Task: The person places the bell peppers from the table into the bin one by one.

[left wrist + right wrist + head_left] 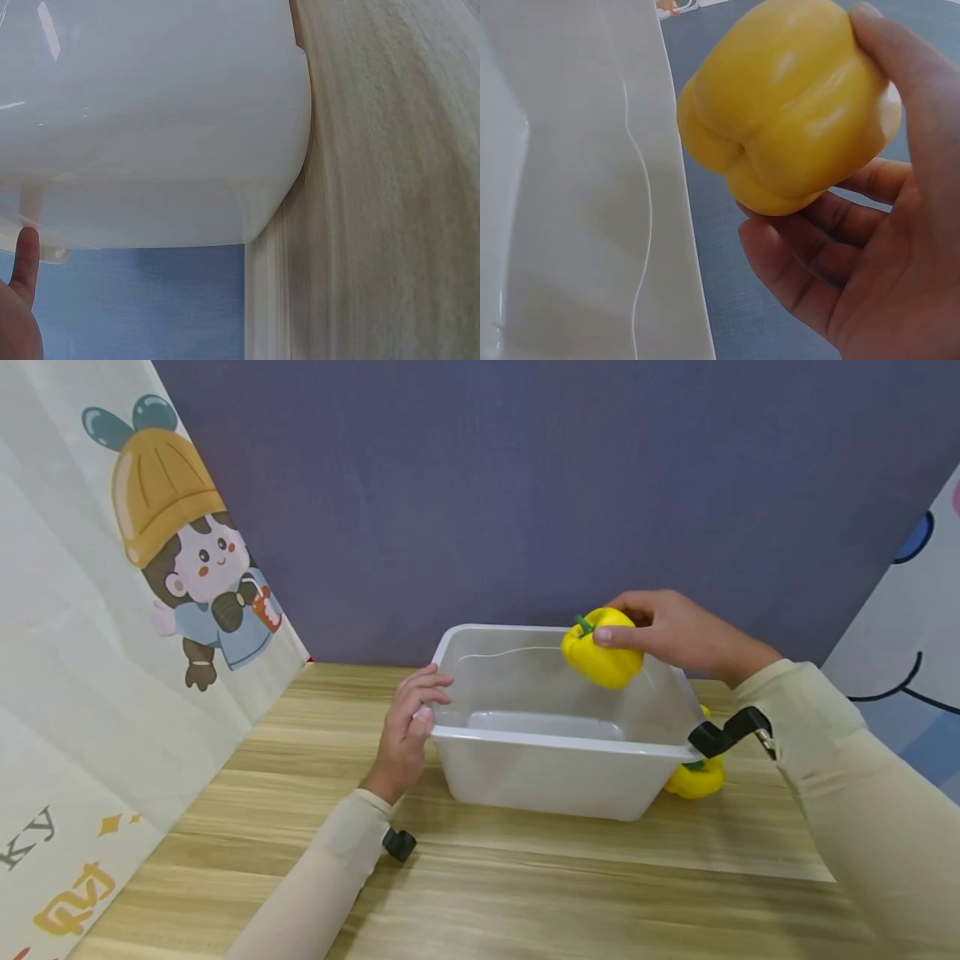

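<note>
My right hand (678,631) holds a yellow bell pepper (603,652) over the back right part of a light grey plastic bin (555,781). The pepper's green stem points up and left, with the thumb on its near side. In the right wrist view the pepper (780,112) shows its lobed bottom, and the fingers curl beneath it. At the bin's left end, my left hand (405,722) grips the rim, fingers over the edge. Only part of that hand (21,300) shows in the left wrist view, one fingertip against the bin wall. The visible bin floor is bare.
More yellow pepper (696,778) shows on the table beyond the bin's right side, partly hidden by the bin and the right wrist's camera. The wood-grain table (525,893) meets a blue-grey panel (487,493) behind the bin. Printed white sheets (67,635) stand at both sides.
</note>
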A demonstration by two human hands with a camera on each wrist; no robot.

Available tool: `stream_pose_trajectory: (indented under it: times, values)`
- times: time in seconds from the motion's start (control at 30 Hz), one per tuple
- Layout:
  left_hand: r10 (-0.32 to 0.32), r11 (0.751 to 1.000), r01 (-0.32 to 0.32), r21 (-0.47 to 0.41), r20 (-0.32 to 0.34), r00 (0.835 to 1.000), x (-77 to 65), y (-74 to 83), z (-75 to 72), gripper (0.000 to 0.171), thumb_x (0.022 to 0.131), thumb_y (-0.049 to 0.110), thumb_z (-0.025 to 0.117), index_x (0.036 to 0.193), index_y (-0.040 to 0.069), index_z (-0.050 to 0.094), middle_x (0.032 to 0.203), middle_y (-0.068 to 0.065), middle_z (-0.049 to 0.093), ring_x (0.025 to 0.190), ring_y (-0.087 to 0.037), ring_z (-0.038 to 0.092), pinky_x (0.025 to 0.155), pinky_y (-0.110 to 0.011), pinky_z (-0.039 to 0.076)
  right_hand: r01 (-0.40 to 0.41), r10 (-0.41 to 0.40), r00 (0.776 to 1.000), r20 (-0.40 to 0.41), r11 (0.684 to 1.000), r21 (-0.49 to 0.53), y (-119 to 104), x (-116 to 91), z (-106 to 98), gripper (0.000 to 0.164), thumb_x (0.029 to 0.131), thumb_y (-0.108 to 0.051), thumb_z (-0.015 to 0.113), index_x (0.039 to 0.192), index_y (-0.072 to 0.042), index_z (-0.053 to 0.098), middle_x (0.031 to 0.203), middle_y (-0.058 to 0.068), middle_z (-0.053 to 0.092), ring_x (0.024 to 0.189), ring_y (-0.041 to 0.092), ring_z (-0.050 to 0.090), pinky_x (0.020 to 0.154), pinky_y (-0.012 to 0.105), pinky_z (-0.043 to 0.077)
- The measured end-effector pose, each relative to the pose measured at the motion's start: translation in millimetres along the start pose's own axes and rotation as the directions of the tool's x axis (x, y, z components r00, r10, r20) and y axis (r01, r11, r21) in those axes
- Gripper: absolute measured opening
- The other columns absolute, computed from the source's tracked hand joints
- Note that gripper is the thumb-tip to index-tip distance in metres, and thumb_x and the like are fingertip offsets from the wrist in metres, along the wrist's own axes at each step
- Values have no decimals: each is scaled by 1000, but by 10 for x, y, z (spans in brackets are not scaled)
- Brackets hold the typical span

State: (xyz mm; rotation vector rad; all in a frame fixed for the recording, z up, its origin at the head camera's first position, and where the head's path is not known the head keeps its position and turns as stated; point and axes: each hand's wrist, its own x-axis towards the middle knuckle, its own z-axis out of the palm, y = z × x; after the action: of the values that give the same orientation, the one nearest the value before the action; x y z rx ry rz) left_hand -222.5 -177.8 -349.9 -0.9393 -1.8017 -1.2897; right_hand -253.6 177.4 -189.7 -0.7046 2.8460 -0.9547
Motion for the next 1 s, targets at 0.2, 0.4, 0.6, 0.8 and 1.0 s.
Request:
stream_pose_trajectory:
  times: [0.2,0.4,0.6,0.8,1.0]
  values:
    - [-4,1000,4,-3,1,1000,3,8,3,32,97,22,38,100,0,62,125,-19,61,136,-37,41,117,-52,25,3,-3,1000,9,1000,1,-21,46,3,58,92,-60,60,128,-15,62,115,5,65,97,25,57,87,42,50]
    - [-10,1000,10,-5,0,1000,-1,7,6,31,96,20,38,100,0,62,124,-20,61,135,-39,41,117,-52,24,-15,14,1000,5,1000,21,18,114,30,61,91,-63,59,127,-14,62,114,6,64,96,26,57,84,39,50]
    - [-13,1000,13,-1,1,1000,7,21,10,31,95,19,38,100,0,62,124,-20,61,135,-39,41,117,-51,25,-28,28,1000,7,999,45,47,167,48,62,90,-64,59,126,-14,62,113,8,63,95,27,56,81,39,50]
    - [-11,1000,11,-2,-1,1000,8,18,10,31,95,18,38,100,-1,62,124,-20,61,135,-40,41,117,-52,24,-30,29,999,15,997,68,52,227,83,65,88,-66,60,127,-14,61,114,8,63,96,28,56,82,38,51]
    - [-5,1000,6,1,-3,1000,6,13,11,31,95,19,38,100,0,62,124,-20,61,134,-40,42,117,-52,25,-28,27,999,17,997,76,71,293,146,68,87,-67,60,128,-14,61,114,7,63,96,28,58,84,41,53]
